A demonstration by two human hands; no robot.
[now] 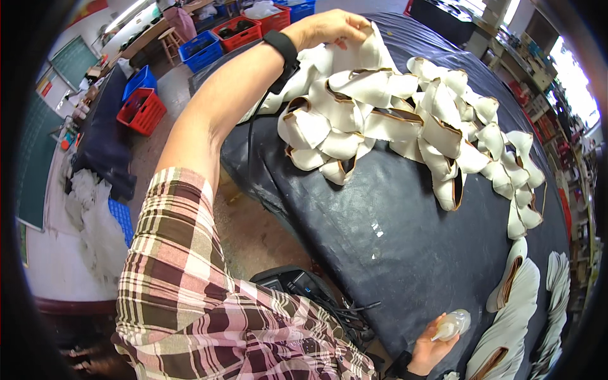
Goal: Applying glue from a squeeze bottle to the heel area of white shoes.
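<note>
At the far side of the table my left hand (330, 30) reaches out, its fingers closed on the edge of a white leather-like piece (378, 52). Below it lies a heap of similar white pieces (342, 144), looped and folded, with brown edges and linings. They trail in a chain (500, 161) toward the right. Low in the view, my right hand (432, 350) is wrapped round a small translucent squeeze bottle (455, 323), tilted, apart from the pieces. What is inside the bottle I cannot make out.
A dark sheet covers the table (380, 253). Stacks of white pieces (510, 323) lie along its right side. Near my body sits a black bag with cables (297, 285). Red (142, 111) and blue crates (201, 50) and a wooden stool (171, 43) stand on the floor; shelves (532, 69) line the right.
</note>
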